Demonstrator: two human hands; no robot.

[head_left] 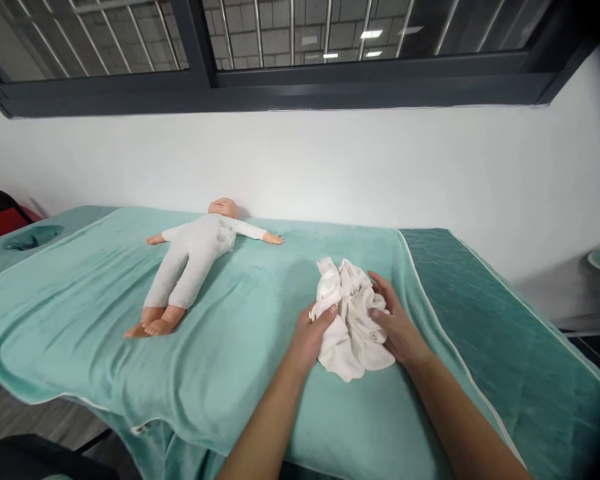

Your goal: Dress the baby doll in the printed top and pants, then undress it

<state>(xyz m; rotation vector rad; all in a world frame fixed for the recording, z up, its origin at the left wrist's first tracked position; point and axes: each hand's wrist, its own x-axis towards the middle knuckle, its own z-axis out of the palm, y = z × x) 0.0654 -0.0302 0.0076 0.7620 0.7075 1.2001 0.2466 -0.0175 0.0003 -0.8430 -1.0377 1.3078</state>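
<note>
Left hand and right hand grip the crumpled white cloth from either side, above the green blanket, perhaps touching it; the doll lies face-up, well off left!

You see off-white cloth here, white suit on the doll, pale-edged mint blanket across darker teal bed!
</note>
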